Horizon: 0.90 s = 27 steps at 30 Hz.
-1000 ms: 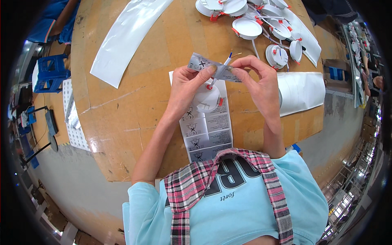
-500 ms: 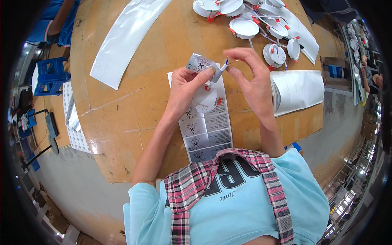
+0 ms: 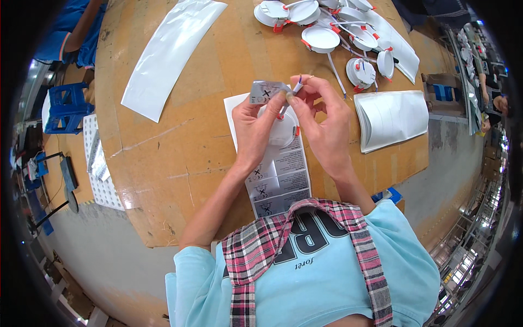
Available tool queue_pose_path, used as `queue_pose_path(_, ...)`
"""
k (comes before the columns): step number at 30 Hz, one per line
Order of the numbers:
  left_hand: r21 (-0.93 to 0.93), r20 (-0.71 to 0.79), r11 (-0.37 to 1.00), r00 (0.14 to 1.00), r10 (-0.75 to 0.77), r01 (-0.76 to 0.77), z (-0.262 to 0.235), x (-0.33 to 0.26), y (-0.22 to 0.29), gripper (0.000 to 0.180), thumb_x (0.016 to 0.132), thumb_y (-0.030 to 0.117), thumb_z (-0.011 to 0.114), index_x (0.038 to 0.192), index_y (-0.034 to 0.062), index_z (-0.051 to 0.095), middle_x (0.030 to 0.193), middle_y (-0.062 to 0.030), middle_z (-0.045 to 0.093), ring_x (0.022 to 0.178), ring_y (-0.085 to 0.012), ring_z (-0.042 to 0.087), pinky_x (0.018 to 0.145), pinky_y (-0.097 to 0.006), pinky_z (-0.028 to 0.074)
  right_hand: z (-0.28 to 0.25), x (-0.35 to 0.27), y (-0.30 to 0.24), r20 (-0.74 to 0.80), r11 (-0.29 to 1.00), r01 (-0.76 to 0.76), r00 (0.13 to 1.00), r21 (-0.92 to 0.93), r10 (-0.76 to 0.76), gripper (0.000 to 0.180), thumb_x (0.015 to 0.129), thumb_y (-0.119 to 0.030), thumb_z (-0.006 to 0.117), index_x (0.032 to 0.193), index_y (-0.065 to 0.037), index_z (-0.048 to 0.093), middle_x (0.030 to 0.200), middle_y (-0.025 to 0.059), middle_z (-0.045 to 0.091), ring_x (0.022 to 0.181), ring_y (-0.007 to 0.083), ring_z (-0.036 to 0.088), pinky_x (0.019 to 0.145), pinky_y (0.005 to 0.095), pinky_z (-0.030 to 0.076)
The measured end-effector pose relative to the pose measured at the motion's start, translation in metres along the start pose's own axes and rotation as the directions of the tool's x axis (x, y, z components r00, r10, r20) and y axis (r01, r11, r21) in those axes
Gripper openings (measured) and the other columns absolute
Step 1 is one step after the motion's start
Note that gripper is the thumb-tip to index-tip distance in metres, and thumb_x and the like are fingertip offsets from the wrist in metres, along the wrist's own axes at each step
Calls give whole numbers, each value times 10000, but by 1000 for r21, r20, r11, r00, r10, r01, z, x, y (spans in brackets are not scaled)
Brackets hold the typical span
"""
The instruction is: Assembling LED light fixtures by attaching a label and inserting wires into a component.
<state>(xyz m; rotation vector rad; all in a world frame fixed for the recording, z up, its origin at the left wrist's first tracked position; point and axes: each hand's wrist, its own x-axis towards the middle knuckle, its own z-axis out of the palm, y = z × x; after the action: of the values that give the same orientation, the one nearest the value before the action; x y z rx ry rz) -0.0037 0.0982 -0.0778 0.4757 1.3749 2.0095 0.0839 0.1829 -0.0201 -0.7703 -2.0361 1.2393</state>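
Observation:
My left hand (image 3: 251, 131) is closed, pinching a silver printed label (image 3: 263, 91) folded around a white cable (image 3: 298, 85). My right hand (image 3: 329, 122) is closed too, its thumb and forefinger on the cable where the label wraps it. The fingertips of both hands nearly meet there. Beneath them lies a round white downlight (image 3: 282, 131) with a red clip, partly covered by my hands. It rests on a long strip of silver labels (image 3: 283, 177) that runs toward my body.
Several round white downlights (image 3: 320, 39) with red clips and cables are heaped at the far right. A stack of white sheets (image 3: 393, 121) lies right of my hands, a long glossy white sheet (image 3: 169, 60) at the far left. A blue stool (image 3: 68, 106) stands beyond the table's left edge.
My right hand has moved in to the left and closed on the cable beside the label; before, its fingers were spread near the bare wire ends. The label's folded part now sits closer around the cable.

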Motion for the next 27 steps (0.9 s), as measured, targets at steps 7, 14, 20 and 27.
queue_pose_path(7, -59, 49, 998, 998, -32, 35, -1, -1, 3, 189, 909, 190, 650, 963, 13, 691, 815, -16, 665, 706, -58, 534, 612, -229, 433, 1, 4, 5, -7, 989, 104, 994, -102, -105, 106, 799, -32, 688, 902, -29, 666, 824, 43, 581, 593, 100, 496, 519, 251, 390)
queue_pose_path(14, -120, 12, 991, 998, -62, 63, -5, 7, 12, 206, 924, 200, 625, 996, 9, 648, 872, -36, 651, 761, -65, 577, 654, -223, 468, 1, 8, 4, 15, 993, 109, 994, -38, -108, 102, 796, 12, 676, 895, 0, 653, 870, 69, 590, 666, 125, 571, 584, 252, 456)
queue_pose_path(20, -103, 13, 995, 1000, -13, 14, -13, 14, 10, 144, 918, 154, 625, 956, 17, 651, 861, -14, 644, 765, -58, 573, 684, -223, 464, -1, 10, 8, 60, 991, 105, 992, 78, -110, 77, 822, -2, 660, 889, 23, 631, 897, 80, 601, 742, 139, 612, 647, 249, 496)
queue_pose_path(27, -86, 11, 991, 995, 103, -101, -14, 20, 4, 103, 881, 106, 662, 918, 11, 654, 907, -1, 610, 791, -65, 568, 677, -228, 477, 0, 9, 9, 80, 987, 58, 994, 148, -70, 80, 850, -29, 650, 890, 34, 621, 899, 73, 597, 789, 124, 604, 691, 244, 506)
